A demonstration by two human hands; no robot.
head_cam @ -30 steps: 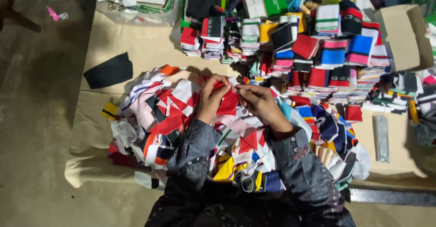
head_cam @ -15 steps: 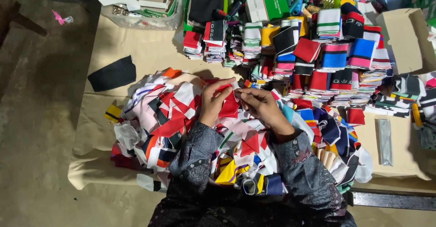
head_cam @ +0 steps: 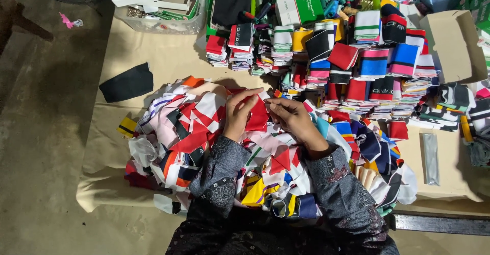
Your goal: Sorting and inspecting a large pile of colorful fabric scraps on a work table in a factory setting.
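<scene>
Both hands, left and right, have a closed grip on a red scrap above the scrap pile.

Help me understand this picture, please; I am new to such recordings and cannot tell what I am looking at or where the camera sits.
The camera sits on a person's head and looks down, so you see their own arms in dark patterned sleeves. There is no machine. The left hand and right hand together pinch a red fabric piece above a loose heap of coloured fabric scraps. All this lies on a beige cloth spread over the floor. Behind the heap stand neat stacks of folded striped pieces. A black fabric piece lies apart at the left, a green box at the top and a cardboard box at the right.
</scene>
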